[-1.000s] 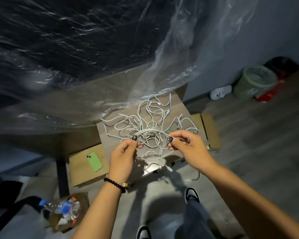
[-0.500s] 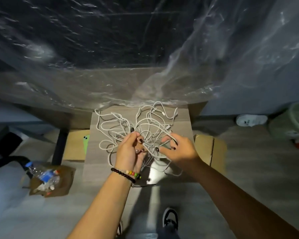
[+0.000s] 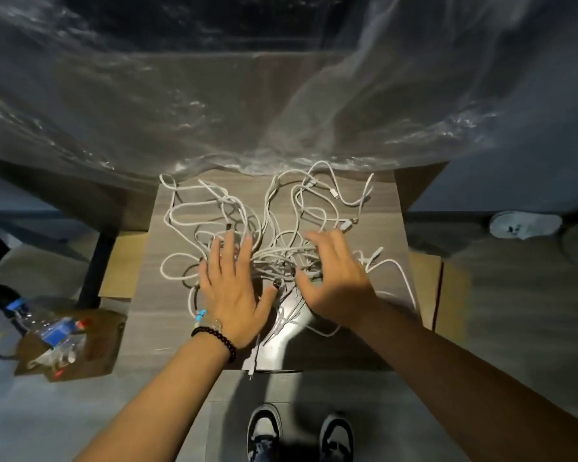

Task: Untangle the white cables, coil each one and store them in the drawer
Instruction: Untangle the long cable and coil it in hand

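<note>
The tangle of white cables lies spread on the counter at the frame's middle. Both hands, left hand and right hand, rest flat on it with fingers splayed, gripping nothing.

Plastic sheet, shoes, bottle

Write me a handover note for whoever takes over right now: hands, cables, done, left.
Left hand: open, fingers spread flat on the cables.
Right hand: open, fingers loosely bent over the tangle, gripping nothing that shows.
Cables: one tangled heap on the small table; some loops hang over its near edge.
Done: nothing separated or coiled.
Left: untangle, coil each cable, store in the drawer. No drawer in view.
</note>
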{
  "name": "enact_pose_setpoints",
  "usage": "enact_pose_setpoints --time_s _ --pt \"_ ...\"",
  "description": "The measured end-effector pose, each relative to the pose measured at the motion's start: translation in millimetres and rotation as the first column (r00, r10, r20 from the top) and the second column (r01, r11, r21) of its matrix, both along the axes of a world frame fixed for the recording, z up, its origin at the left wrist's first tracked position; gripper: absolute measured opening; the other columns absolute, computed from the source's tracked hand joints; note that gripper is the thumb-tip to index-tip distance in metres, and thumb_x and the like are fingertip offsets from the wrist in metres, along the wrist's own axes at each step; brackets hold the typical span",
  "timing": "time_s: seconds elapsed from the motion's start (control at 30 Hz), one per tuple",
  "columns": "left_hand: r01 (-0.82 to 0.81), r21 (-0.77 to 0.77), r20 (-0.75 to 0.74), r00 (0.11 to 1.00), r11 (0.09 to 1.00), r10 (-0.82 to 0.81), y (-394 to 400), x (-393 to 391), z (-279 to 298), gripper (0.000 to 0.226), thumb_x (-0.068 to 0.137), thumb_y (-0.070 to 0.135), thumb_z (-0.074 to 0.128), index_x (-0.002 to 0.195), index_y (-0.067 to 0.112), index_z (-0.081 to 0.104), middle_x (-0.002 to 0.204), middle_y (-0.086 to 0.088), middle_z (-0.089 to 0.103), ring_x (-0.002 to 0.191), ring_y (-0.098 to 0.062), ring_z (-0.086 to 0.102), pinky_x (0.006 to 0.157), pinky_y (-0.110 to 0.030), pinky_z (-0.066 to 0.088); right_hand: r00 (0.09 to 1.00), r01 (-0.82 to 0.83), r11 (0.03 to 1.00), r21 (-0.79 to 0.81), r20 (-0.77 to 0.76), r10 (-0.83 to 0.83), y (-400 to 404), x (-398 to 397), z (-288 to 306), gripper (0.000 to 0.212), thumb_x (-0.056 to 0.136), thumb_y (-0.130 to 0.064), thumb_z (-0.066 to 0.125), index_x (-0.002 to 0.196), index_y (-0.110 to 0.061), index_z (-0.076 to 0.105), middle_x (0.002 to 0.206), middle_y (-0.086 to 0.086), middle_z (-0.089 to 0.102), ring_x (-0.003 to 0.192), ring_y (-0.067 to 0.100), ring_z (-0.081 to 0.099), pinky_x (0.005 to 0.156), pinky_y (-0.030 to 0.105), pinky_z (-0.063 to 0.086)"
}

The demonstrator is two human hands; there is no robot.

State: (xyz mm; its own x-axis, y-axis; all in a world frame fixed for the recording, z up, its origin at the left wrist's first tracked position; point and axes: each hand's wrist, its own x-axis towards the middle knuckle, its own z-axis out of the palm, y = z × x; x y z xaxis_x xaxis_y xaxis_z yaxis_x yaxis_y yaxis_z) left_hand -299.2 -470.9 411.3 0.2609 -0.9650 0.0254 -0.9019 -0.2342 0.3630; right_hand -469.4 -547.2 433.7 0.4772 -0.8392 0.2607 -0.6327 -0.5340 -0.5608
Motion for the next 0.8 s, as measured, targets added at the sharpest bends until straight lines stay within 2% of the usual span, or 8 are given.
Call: enact_pose_setpoints --time_s 0.07,0.13,0.27,0.33,0.47,0.67,0.8 --pt "0.089 0.041 0.022 0.996 0.995 -0.090 6.1 7.5 -28.3 0.088 0.083 0.063 0.033 0.152 0.023 -0.005 0.161 -0.009 0.004 0.146 -0.033 0.002 0.114 -0.056 0.005 0.993 -0.015 0.991 -0.133 -0.120 -0.001 8.6 3.0 -23.6 0.054 0.079 -0.021 0.063 0.131 -0.007 0.057 0.121 0.012 0.060 0.104 0.023 0.059 0.090 0.030 0.050" --pt "0.146 0.058 0.045 0.988 0.988 -0.149 9.4 15.0 -50.6 0.089 0.085 0.070 0.025 0.151 0.025 -0.014 0.160 -0.004 -0.002 0.146 -0.034 0.004 0.114 -0.057 0.004 0.981 -0.049 0.981 -0.189 -0.195 0.012 12.8 2.9 -44.1 0.060 0.080 -0.025 0.060 0.138 -0.009 0.051 0.138 0.014 0.052 0.121 0.028 0.053 0.101 0.039 0.044" --pt "0.160 0.074 0.151 0.974 0.984 -0.170 10.7 21.1 -69.9 0.090 0.086 0.072 0.018 0.152 0.017 -0.009 0.160 -0.004 -0.003 0.146 -0.035 0.012 0.115 -0.057 0.007 0.927 -0.151 0.987 -0.062 -0.355 0.120 14.5 1.8 -73.9 0.077 0.082 -0.042 0.051 0.150 -0.012 0.030 0.157 0.013 0.024 0.145 0.027 0.025 0.116 0.046 0.026" --pt "0.163 0.064 0.165 0.971 0.985 -0.172 11.5 20.0 -72.0 0.089 0.087 0.071 0.019 0.152 0.015 -0.004 0.161 -0.005 0.000 0.147 -0.032 0.011 0.116 -0.056 0.006 0.896 -0.157 0.987 -0.022 -0.423 0.133 15.4 1.0 -80.4 0.083 0.083 -0.050 0.044 0.153 -0.014 0.019 0.160 0.012 0.012 0.148 0.026 0.013 0.119 0.046 0.016" --pt "0.178 0.040 0.194 0.964 0.983 -0.182 14.6 21.5 -76.6 0.086 0.089 0.069 0.019 0.152 0.017 -0.008 0.161 -0.001 -0.003 0.148 -0.027 0.006 0.117 -0.053 0.003 0.850 -0.171 0.985 0.013 -0.504 0.154 12.7 0.1 -86.1 0.085 0.088 -0.061 0.025 0.152 -0.023 -0.016 0.160 0.004 -0.021 0.148 0.018 -0.015 0.120 0.043 -0.004" --pt "0.164 -0.010 0.196 0.968 0.986 -0.159 14.2 14.1 -77.1 0.085 0.087 0.068 0.017 0.152 0.021 -0.009 0.161 0.005 -0.005 0.148 -0.022 0.003 0.118 -0.050 0.000 0.835 -0.190 0.981 -0.036 -0.531 0.142 14.4 -2.8 -89.8 0.077 0.092 -0.056 0.014 0.149 -0.021 -0.024 0.159 0.004 -0.025 0.148 0.016 -0.014 0.121 0.043 0.000" --pt "0.163 -0.061 0.180 0.972 0.985 -0.150 16.0 16.2 -81.4 0.085 0.083 0.068 0.015 0.152 0.025 -0.010 0.161 0.008 -0.006 0.148 -0.018 0.002 0.119 -0.049 0.002 0.854 -0.200 0.977 -0.074 -0.501 0.137 18.8 -3.2 -92.9 0.074 0.087 -0.051 0.001 0.149 -0.021 -0.023 0.159 0.002 -0.023 0.148 0.015 -0.010 0.119 0.036 0.000"
